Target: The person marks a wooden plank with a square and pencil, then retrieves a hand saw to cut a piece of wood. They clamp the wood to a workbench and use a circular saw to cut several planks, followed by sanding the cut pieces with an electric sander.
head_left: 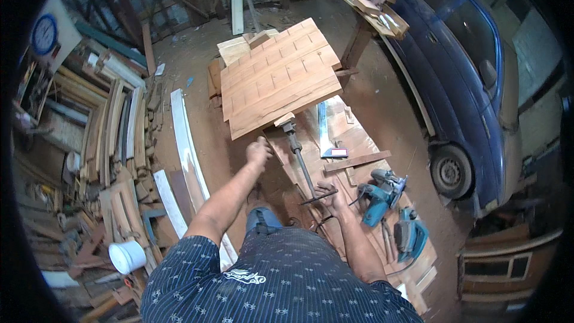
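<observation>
Head view: a person in a dark patterned shirt [287, 281] stands over a cluttered woodworking worktop [362, 139], a white bucket [127, 257] on the left among stacked timber, while a teal hand-held power tool [411, 234] lies at the right on the near part of the worktop. The right hand [330, 196], its fingers partly curled, meets the dark crossbar [312, 199] at the near end of a long metal clamp [304, 164]; how firmly it grips cannot be told. Just beyond and to the right sits a teal circular saw [378, 198], with a narrow wooden strip [357, 161] lying crosswise past it. The left hand [259, 152], reached forward and half closed, hovers near the close edge of a broad wooden panel [284, 78]; whether anything is inside its fingers cannot be made out. Near the strip lies a square [326, 134] with a pale blade. At the clamp's far end, a small wood block [284, 119] sits against the panel's near edge. The panel, pale brown and scored with rows of short dark marks, lies ahead of the person at the far end of the worktop, light wood pieces [233, 49] behind it, a dark blue car [445, 66] parked to the right and a pale upright board [237, 12] in the background
</observation>
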Available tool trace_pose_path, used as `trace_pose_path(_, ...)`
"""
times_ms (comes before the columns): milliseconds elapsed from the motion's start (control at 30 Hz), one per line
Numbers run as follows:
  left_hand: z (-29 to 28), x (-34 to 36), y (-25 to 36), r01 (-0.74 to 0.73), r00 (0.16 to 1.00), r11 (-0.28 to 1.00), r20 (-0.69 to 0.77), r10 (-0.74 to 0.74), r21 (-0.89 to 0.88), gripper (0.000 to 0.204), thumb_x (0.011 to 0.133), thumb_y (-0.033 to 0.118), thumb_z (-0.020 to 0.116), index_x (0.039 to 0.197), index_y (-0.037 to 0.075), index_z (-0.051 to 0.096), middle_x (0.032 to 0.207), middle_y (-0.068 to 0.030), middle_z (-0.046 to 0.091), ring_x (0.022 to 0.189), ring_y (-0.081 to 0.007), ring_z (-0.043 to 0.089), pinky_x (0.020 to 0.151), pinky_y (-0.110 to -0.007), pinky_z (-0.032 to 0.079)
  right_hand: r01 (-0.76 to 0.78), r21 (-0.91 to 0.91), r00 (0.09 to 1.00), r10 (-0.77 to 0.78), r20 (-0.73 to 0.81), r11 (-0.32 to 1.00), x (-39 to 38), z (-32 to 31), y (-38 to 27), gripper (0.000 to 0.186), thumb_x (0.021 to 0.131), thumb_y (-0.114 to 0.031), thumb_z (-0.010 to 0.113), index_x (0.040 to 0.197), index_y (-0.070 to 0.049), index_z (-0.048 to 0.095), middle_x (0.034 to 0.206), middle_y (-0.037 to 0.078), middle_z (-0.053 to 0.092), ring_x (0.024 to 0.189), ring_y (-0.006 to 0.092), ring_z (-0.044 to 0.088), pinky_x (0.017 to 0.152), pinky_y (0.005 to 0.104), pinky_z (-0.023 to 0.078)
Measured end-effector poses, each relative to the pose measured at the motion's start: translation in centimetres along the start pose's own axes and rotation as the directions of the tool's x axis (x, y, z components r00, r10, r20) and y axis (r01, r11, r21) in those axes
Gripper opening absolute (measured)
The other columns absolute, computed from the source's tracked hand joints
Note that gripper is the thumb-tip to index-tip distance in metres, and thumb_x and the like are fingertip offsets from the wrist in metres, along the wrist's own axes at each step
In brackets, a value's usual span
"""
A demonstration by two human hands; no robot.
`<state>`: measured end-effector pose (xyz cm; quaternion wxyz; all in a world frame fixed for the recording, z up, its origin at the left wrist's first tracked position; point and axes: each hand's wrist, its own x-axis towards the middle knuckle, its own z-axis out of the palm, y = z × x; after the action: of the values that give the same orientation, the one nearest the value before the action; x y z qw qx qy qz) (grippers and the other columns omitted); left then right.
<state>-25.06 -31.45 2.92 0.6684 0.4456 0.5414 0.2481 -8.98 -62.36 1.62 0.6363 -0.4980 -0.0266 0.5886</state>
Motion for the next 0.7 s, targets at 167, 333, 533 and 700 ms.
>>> trace_pose_path(167,-12.5,16.9,2.1,0.063,0.917,0.965,-0.397,0.045,0.253,0.062,0.095,0.055,0.059,0.108,-0.005,0.072,0.112,-0.0185,0.072,0.105,-0.0314,0.067,0.090,-0.045,0.051,-0.231,0.013,0.941,0.220,0.256,0.973,1.3,5.3,-0.9,0.058,0.104,-0.050,0.047,0.120,0.003,0.062,0.093,0.014,0.071,0.091,0.0275,0.068,0.095,0.0398,0.051)
trace_pose_path(333,-15.1,25.7,3.4,0.151,0.983,0.981,-0.089,-0.162,-0.119,0.076,0.099,0.059,0.051,0.141,-0.004,0.050,0.140,-0.0196,0.057,0.125,-0.0308,0.059,0.102,-0.047,0.049,-0.353,-0.069,0.932,0.357,0.067,0.933,1.7,4.5,-1.3,0.047,0.104,-0.044,0.050,0.101,-0.001,0.068,0.070,0.007,0.065,0.069,0.0200,0.061,0.073,0.0348,0.048)
trace_pose_path(533,-14.4,29.5,5.4,0.287,0.946,0.942,0.206,-0.250,-0.175,0.079,0.101,0.056,0.050,0.154,0.001,0.031,0.150,-0.0185,0.046,0.133,-0.0328,0.053,0.109,-0.050,0.046,-0.173,-0.847,0.984,0.059,-0.166,0.503,0.7,6.8,-1.6,0.040,0.102,-0.038,0.058,0.088,-0.002,0.068,0.063,0.012,0.063,0.054,0.0292,0.059,0.055,0.0411,0.046)
trace_pose_path(700,-14.3,29.2,7.2,0.299,0.918,0.940,0.317,-0.237,-0.162,0.083,0.099,0.057,0.053,0.155,0.002,0.027,0.151,-0.0191,0.044,0.134,-0.0347,0.051,0.109,-0.052,0.046,-0.335,-0.920,0.887,-0.395,-0.237,-0.202,-0.1,13.9,-1.1,0.040,0.101,-0.037,0.052,0.092,0.001,0.061,0.068,0.024,0.066,0.066,0.0382,0.066,0.070,0.0471,0.048)
